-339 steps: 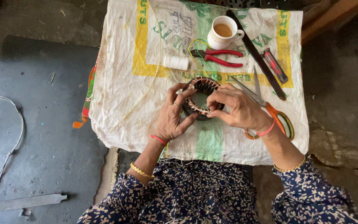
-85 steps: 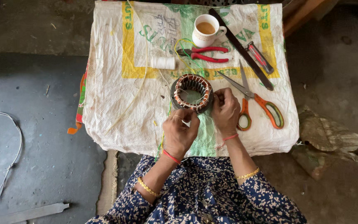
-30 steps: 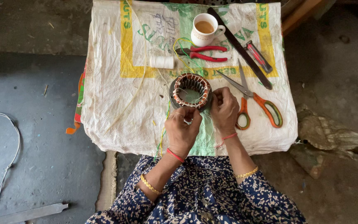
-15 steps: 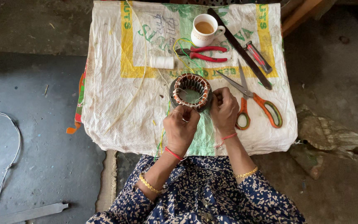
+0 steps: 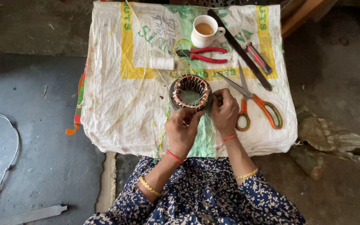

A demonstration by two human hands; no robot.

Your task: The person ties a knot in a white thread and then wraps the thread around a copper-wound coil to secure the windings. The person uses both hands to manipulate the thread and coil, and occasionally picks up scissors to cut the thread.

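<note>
While the left hand hides thin thread, right hand touches stator.

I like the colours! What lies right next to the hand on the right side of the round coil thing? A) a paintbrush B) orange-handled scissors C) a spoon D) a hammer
B: the orange-handled scissors lie on the sack cloth just beside the right hand.

Left hand and right hand lie side by side, fingers curled, forearms running back toward 6 o'clock.
</note>
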